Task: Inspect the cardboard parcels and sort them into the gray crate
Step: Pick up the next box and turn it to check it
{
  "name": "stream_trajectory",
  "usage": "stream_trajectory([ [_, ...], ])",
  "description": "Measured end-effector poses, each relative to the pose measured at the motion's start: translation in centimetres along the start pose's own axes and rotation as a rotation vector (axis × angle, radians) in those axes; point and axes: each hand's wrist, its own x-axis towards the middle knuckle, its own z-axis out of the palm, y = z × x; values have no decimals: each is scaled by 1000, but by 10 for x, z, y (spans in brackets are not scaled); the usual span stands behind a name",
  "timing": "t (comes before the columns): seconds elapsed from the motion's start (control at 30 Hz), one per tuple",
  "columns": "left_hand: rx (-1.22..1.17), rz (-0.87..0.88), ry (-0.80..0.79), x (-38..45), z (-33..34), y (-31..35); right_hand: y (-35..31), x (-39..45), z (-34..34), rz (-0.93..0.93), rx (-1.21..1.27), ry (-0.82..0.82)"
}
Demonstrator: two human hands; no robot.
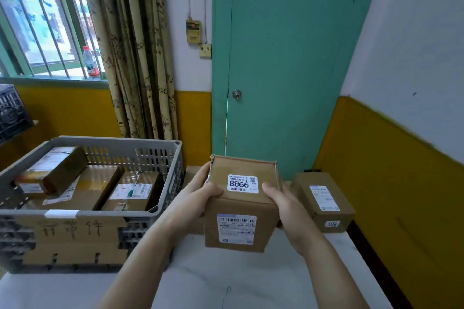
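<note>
I hold a cube-shaped cardboard parcel (241,206) above the white table, its top bearing a white sticker that reads 8866 and its near face a shipping label. My left hand (198,198) grips its left side and my right hand (288,208) grips its right side, thumbs on the top. The gray crate (140,153) stands to the left with several labelled parcels inside. Another parcel (322,202) lies on the table to the right, and one more (192,173) shows partly behind my left hand.
The white table (251,276) ends at a yellow-and-white wall on the right. A teal door (276,57) stands straight ahead. A cardboard sign with handwriting (75,236) is fixed to the crate's front. A black crate (12,113) sits at far left, under a barred window.
</note>
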Motion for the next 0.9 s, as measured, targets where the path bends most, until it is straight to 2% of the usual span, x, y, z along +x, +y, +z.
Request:
stream_trajectory([
  [0.17,-42,4,119,2,7,5,-2,0,5,-57,-18,15],
  [0.37,-22,14,106,-1,5,7,-6,4,5,-53,-35,46],
  [0.9,113,111,208,4,13,16,-17,4,11,-143,-134,198],
])
